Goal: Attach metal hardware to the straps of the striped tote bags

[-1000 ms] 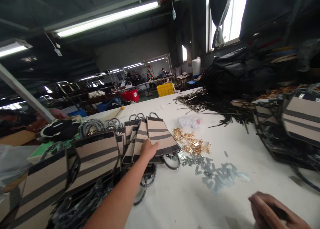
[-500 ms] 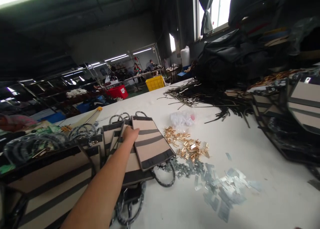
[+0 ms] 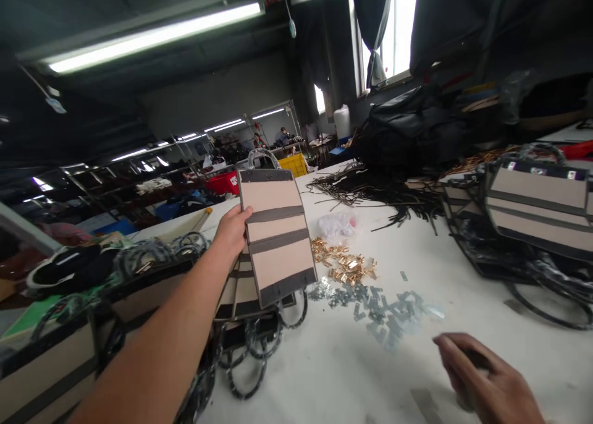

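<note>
My left hand [image 3: 235, 231] is closed on the edge of a beige handbag panel [image 3: 275, 226] with dark stripes. The panel is tilted up above the white table, and a plastic-wrapped loop handle [image 3: 264, 154] shows at its top. Under and beside it lie more striped panels [image 3: 243, 291] with loop handles. At the lower right, my right hand [image 3: 491, 381] is over the table with its fingers curled together. Whatever it holds, if anything, is hidden in shadow. Between the hands lie loose gold metal fittings [image 3: 352, 268] and small grey metal plates [image 3: 389, 309].
A clear plastic bag [image 3: 336, 225] lies behind the gold fittings. Dark cords [image 3: 343, 182] spread across the far side of the table [image 3: 333, 368]. More striped bag panels [image 3: 540, 195] are stacked on the right. At left there are further panels [image 3: 46, 374] and wrapped handles.
My left hand has lifted the handbag panel off the pile, tipping it more upright. My right hand has come into view at the lower right. The camera view has tilted upward.
</note>
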{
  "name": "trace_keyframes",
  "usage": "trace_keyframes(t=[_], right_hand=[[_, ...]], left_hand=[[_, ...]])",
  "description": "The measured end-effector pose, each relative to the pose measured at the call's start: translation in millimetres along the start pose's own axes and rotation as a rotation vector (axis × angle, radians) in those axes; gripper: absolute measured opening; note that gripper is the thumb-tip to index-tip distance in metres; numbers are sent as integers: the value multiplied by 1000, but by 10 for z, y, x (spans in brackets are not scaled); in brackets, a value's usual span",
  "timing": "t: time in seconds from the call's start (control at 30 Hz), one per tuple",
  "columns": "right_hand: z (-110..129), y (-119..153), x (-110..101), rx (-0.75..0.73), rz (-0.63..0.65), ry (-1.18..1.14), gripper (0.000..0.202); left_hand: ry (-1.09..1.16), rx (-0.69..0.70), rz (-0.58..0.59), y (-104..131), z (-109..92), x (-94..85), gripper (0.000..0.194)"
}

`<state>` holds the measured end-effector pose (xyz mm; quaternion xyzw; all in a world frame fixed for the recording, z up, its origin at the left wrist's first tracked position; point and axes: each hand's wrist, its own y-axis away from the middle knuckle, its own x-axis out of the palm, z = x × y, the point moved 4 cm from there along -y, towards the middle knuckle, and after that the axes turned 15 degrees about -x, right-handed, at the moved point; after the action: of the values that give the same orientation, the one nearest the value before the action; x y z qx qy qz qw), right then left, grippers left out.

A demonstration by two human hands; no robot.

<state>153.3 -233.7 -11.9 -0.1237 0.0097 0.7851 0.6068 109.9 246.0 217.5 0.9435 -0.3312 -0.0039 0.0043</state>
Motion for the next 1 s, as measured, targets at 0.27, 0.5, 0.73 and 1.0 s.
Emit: trace_keyframes(t=[0.27, 0.5, 0.73, 1.0], right_hand=[[1125, 375, -70, -157, 204, -592, 74], [1358, 1067, -121, -246, 696, -896, 96], [810, 1944, -23, -212, 1003, -583, 61], [468, 2143, -240, -89, 916, -443, 60]], left_hand=[[-45, -80, 393, 2421, -768, -126, 44], [-269, -378, 593, 4005, 55, -495, 42], [-106, -746, 667, 4440, 1521, -741, 39], [22, -1026, 890, 4171, 2019, -384, 54]])
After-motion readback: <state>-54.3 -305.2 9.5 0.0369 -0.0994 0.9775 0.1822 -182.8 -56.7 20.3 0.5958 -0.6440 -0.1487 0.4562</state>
